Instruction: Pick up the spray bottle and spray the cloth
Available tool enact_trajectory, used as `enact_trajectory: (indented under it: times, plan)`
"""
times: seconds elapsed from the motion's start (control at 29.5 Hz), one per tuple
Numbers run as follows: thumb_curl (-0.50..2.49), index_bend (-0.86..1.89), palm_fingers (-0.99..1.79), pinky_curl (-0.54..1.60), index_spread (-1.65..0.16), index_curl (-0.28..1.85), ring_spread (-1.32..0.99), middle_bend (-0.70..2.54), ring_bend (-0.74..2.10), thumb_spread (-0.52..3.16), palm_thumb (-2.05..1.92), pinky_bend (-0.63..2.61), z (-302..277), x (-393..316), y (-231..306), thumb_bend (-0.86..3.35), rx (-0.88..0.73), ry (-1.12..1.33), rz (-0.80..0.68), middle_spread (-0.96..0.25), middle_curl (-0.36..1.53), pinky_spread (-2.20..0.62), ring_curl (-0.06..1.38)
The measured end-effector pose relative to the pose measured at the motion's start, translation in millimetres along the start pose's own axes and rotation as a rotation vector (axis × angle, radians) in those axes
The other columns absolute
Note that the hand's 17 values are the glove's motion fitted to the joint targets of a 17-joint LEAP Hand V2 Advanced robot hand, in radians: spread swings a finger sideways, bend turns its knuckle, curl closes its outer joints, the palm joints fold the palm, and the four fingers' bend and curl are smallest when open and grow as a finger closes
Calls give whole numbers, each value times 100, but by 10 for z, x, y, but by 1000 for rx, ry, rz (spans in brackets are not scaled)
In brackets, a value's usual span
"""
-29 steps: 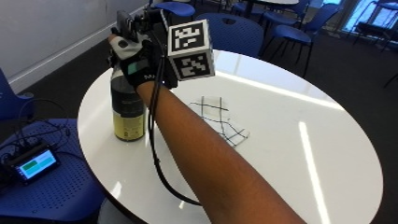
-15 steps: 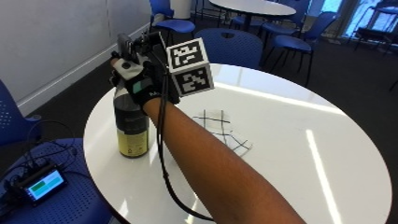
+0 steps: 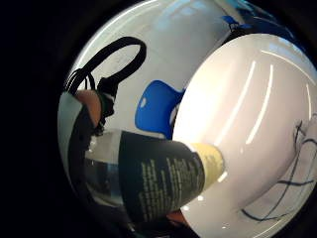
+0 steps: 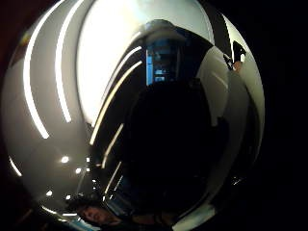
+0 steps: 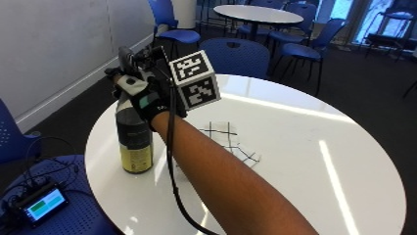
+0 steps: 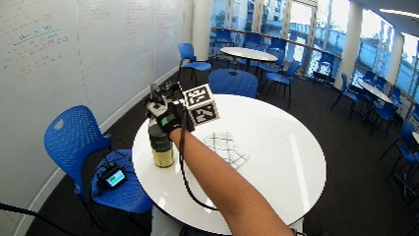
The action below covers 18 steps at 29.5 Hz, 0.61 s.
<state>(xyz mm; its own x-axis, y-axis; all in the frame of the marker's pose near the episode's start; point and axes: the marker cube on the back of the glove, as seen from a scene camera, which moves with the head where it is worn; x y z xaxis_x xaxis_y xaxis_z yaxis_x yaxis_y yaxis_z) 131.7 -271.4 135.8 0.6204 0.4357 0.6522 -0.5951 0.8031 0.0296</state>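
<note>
The grip (image 5: 149, 100) clasps the top of the upright spray bottle (image 5: 134, 142) beside the cloth (image 5: 228, 142).

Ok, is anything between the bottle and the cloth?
Nothing visible. The hand grips the top of the spray bottle, which stands on the white table; only bare tabletop separates it from the checked cloth.

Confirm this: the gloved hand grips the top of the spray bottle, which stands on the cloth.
Not quite. The gloved hand does grip the top of the spray bottle, but the outside view shows it standing on the bare table, beside the cloth, not on it.
</note>
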Motion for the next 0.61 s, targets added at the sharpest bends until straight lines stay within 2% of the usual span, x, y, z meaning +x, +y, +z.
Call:
enact_trajectory:
  times: [0.24,0.44,0.61]
  plan:
    - [77,33,119,34,-27,57,-19,64,56,66,75,19,13,188,89,-5,-34,35,23,-19,50,-8,43]
    - [67,22,101,32,-30,52,-18,54,50,83,64,16,-24,311,198,-7,-65,62,32,-18,47,1,41]
    - [58,11,63,35,-34,47,-16,37,45,89,53,21,-90,352,308,-7,-55,92,10,-15,42,11,42]
